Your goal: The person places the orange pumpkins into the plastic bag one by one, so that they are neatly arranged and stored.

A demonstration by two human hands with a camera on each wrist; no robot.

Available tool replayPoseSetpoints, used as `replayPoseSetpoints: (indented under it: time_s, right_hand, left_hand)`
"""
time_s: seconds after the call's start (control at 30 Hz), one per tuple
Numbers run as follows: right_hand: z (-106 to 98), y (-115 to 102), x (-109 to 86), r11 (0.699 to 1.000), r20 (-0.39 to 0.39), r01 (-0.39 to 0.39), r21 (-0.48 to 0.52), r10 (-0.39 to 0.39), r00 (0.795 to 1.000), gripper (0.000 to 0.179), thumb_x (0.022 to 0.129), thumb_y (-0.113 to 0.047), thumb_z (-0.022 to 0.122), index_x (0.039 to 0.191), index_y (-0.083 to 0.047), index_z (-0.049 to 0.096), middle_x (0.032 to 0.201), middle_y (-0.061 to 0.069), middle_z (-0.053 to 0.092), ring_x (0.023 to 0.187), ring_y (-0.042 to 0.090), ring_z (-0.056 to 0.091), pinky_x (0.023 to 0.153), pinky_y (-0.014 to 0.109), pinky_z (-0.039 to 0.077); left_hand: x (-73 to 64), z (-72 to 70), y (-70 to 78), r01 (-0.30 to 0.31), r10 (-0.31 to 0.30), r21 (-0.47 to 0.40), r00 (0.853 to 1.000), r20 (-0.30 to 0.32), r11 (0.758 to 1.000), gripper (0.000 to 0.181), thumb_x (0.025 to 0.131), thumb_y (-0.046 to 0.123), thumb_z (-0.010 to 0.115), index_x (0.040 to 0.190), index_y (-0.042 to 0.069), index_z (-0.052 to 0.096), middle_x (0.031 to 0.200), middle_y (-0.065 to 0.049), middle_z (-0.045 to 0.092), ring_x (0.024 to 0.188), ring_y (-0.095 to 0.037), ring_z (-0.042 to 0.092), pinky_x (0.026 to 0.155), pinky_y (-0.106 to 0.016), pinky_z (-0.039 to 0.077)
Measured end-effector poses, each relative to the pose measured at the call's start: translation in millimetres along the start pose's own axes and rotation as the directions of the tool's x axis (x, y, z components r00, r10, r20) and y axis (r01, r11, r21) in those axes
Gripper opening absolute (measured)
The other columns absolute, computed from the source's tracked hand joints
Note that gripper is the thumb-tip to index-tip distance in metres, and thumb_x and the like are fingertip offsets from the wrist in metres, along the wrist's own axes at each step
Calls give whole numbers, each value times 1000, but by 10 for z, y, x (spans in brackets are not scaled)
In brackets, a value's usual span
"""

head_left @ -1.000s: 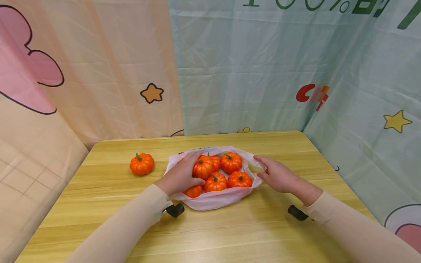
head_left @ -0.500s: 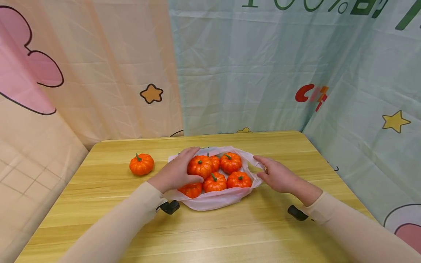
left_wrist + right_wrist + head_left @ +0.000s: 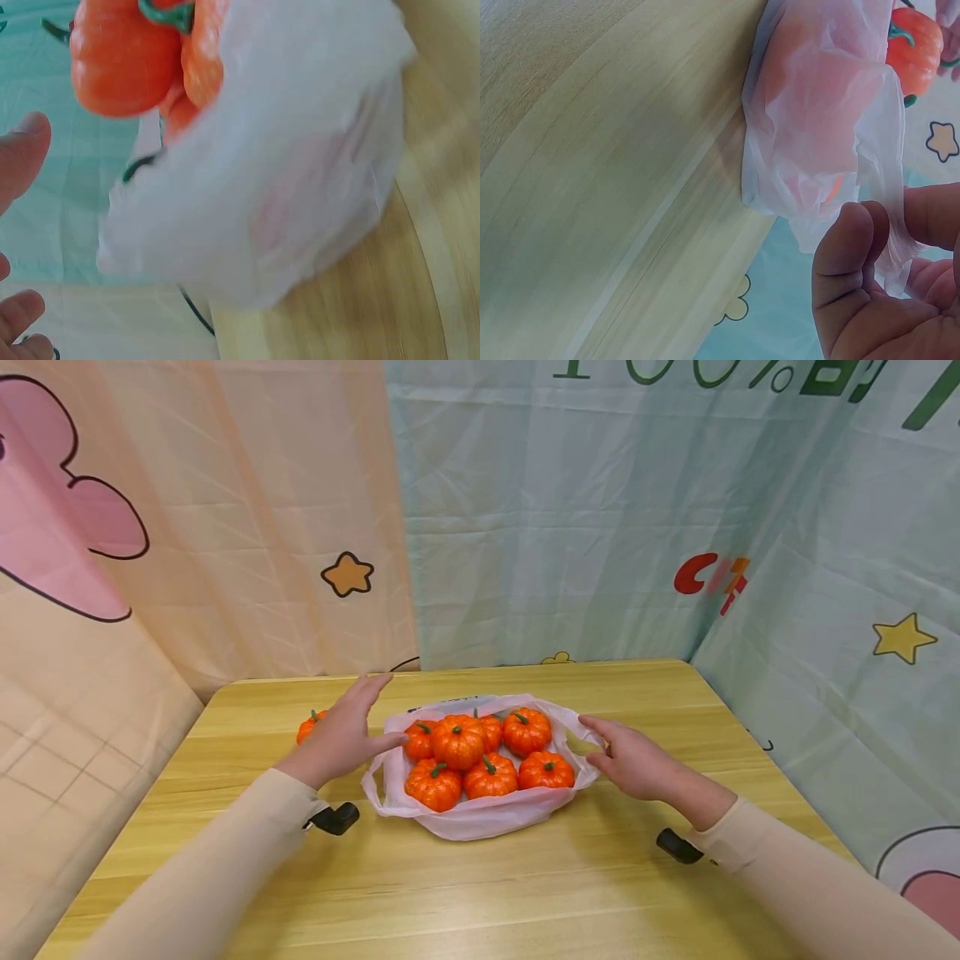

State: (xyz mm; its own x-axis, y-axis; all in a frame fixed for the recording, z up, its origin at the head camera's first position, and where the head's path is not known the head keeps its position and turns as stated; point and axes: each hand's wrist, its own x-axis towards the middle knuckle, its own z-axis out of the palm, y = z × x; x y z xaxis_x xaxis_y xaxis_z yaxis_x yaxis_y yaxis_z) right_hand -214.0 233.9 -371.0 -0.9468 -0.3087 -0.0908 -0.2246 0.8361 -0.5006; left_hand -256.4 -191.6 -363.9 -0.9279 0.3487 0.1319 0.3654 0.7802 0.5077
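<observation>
A pale pink plastic bag (image 3: 487,825) lies with its mouth spread wide on the table, holding several small orange pumpkins with green stems. One pumpkin (image 3: 459,742) sits on top of the others. My left hand (image 3: 339,739) is over the table left of the bag, fingers spread and holding nothing. Partly hidden behind it is a lone pumpkin (image 3: 306,728) on the table. At the bag's right end, my right hand (image 3: 636,762) pinches the bag's handle (image 3: 889,157) between thumb and fingers, as the right wrist view shows.
The wooden table (image 3: 525,902) has its far edge against a printed curtain (image 3: 555,527). More curtain hangs along the left and right sides. Black wrist straps (image 3: 678,846) show below both cuffs.
My left hand has let go of the top pumpkin, left it in the bag, and moved left in front of the lone pumpkin. The right hand has stayed at the bag's right end.
</observation>
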Motion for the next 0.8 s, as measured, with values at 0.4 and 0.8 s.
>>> replayPoseSetpoints:
  time_s: [0.4,0.8]
  right_hand:
    - [6,21,0,1000,-11,3,-10,-3,1000,64,105,-16,63,161,1,37,159,28,46,113,32,59,102,53,56]
    - [11,20,5,1000,-3,-6,7,6,1000,64,105,-15,63,160,1,37,159,28,46,112,33,61,101,54,57]
  left_hand:
    - [-37,-168,-466,98,-94,79,994,-54,992,101,90,37,83,166,5,25,169,-26,27,158,-51,19,122,-70,28]
    - [-90,-206,-781,214,-214,33,977,-15,976,111,92,43,80,169,7,10,170,-29,22,150,-52,32,122,-70,30]
